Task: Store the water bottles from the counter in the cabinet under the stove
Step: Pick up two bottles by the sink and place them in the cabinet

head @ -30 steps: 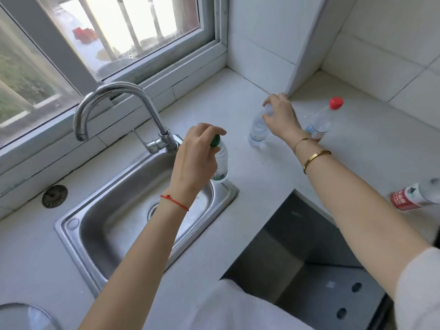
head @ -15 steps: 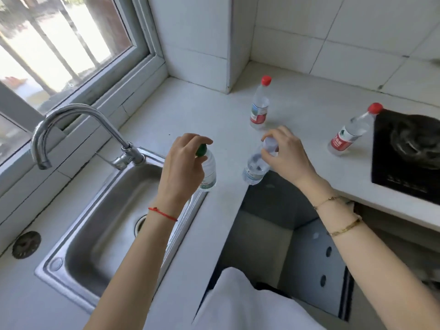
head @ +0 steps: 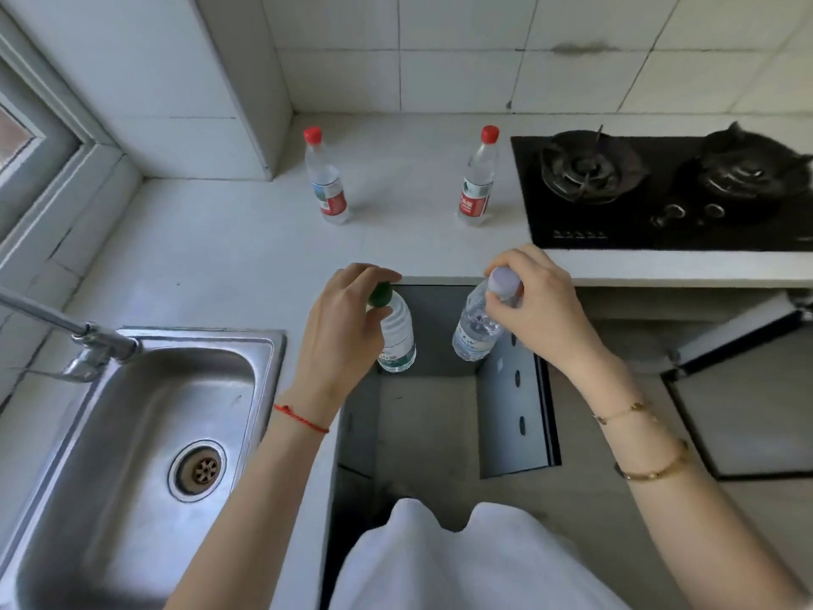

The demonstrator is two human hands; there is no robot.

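left hand [head: 341, 319] pinches the green-capped bottle [head: 396, 334], right hand [head: 534, 303] the pale-capped bottle [head: 477, 330], past the worktop [head: 220, 253] edge; carrying step; next, likely lowering both into the cabinet.

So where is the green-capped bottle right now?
In the head view, the left hand holds the green-capped bottle by its cap, above the open gap beside the sink.

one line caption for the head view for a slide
Each hand, left and right, holds a bottle by its cap; two red-capped bottles remain on counter.
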